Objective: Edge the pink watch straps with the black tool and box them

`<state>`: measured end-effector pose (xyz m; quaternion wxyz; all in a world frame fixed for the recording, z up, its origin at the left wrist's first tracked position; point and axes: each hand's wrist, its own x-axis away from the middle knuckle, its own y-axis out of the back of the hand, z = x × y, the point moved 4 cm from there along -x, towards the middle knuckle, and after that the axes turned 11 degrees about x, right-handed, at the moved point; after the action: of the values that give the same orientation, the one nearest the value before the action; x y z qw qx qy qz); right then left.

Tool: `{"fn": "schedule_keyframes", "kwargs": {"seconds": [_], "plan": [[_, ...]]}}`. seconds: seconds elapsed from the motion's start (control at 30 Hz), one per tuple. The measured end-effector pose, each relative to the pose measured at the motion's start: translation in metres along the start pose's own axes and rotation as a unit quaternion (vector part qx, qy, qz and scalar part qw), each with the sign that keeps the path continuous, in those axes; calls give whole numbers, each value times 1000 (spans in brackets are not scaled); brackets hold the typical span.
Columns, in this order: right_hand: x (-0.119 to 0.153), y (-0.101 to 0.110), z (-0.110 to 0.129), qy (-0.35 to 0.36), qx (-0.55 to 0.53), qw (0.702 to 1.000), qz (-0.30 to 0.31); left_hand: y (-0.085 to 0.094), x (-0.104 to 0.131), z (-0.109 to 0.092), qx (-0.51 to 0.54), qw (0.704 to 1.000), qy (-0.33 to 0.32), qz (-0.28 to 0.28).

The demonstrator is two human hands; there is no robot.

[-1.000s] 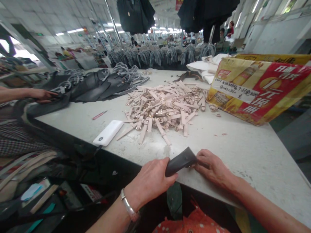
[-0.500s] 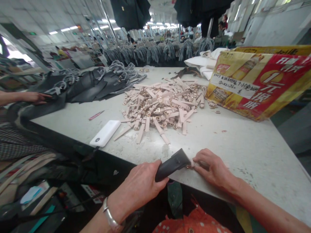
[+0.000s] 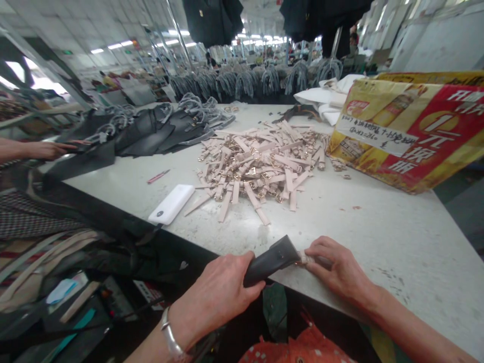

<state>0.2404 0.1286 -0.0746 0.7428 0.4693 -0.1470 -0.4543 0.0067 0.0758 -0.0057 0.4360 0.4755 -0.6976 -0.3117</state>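
Observation:
My left hand (image 3: 221, 290) grips the near end of a dark grey wedge-shaped tool (image 3: 270, 261) at the table's front edge. The tool's wide end meets a small pale strap with a metal buckle (image 3: 305, 258), pinned under the fingers of my right hand (image 3: 336, 272) on the white table (image 3: 378, 222). A silver bangle (image 3: 168, 335) sits on my left wrist. Farther back lies a heap of pale pink straps with gold buckles (image 3: 260, 164).
A white power bank (image 3: 172, 203) and a pink pen (image 3: 158, 176) lie left of the heap. Black leather pieces (image 3: 151, 133) cover the far left, where another person's hand (image 3: 45, 149) rests. A red-and-yellow carton (image 3: 412, 133) stands right; white cloth (image 3: 321, 101) behind.
My left hand has slid back toward me along the tool, drawing it slightly left. My right hand stays pinning the strap. The view shifted a little.

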Motion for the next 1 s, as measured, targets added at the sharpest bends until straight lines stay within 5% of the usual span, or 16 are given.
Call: {"fn": "schedule_keyframes", "kwargs": {"seconds": [0.27,0.5,0.63,0.77,1.0], "plan": [[16,-19,-32,24,72,996,-41,7,18,24,34,997,62,-16],[3,-22,-37,64,177,978,-92,-14,34,36,100,988,86,-75],[-17,-11,-9,110,168,974,-108,-29,42,38,111,986,94,-80],[-65,-11,40,151,127,978,-62,-42,54,42,133,984,101,-60],[-165,-71,159,279,129,944,123,-77,59,63,196,971,133,9]]}}
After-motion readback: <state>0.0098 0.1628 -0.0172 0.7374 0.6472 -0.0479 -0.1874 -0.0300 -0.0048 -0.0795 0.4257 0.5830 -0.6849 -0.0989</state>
